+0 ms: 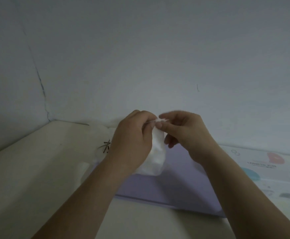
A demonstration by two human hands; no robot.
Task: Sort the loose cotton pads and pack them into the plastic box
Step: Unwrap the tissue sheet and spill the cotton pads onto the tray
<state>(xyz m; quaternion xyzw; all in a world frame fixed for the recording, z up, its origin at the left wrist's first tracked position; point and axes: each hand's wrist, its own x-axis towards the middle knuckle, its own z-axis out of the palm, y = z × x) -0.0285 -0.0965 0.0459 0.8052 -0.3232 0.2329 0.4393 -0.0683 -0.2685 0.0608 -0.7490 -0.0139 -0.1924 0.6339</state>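
Two bare hands meet in mid-air, close in front of a plain grey wall (158, 49). The left hand (132, 140) wraps around a stack of white cotton pads (156, 152), holding it on edge. The right hand (183, 131) pinches the stack's top edge between thumb and forefinger, its other fingers loosely curled.

The stack hangs above a lilac sheet (175, 187) lying on a cream surface (37, 169). A pale translucent object (97, 133) with a dark sprig mark sits just behind the left hand. It is too blurred to tell whether this is the plastic box.

The step appears to be squaring up the pads. It would go best with a firm but gentle left-hand grip, the right fingertips nudging stray edges flush rather than pulling, so that no soft pad tears or slips out.
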